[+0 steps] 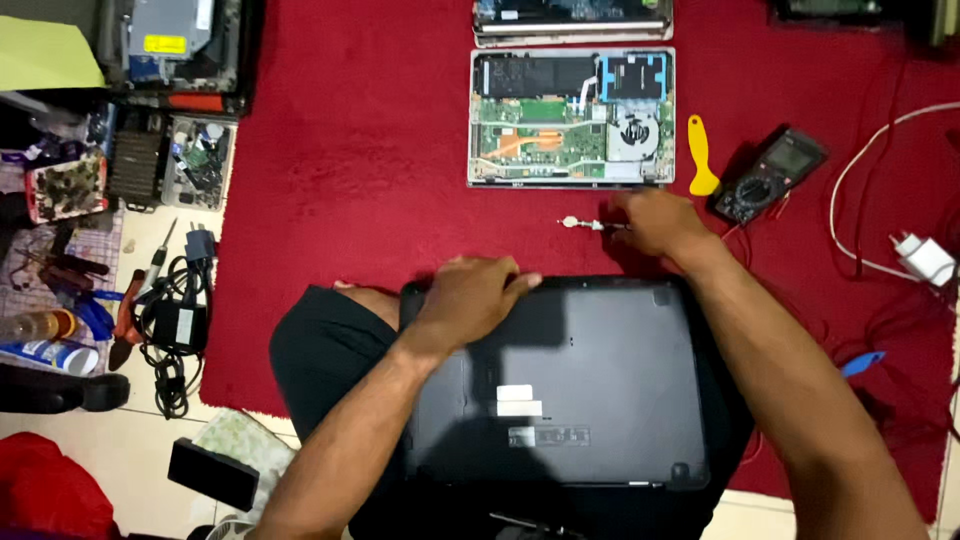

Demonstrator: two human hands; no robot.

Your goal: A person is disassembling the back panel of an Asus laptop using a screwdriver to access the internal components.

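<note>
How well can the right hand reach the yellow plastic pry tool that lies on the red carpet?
Probably yes. The right hand rests on the red carpet, near the yellow plastic pry tool, and only bare carpet lies between them. However, its fingers seem to touch a small screwdriver.

Bare forearms, black garment below

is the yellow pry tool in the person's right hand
No, the yellow pry tool lies on the red carpet beside the opened laptop, while the right hand reaches a small screwdriver.
</note>
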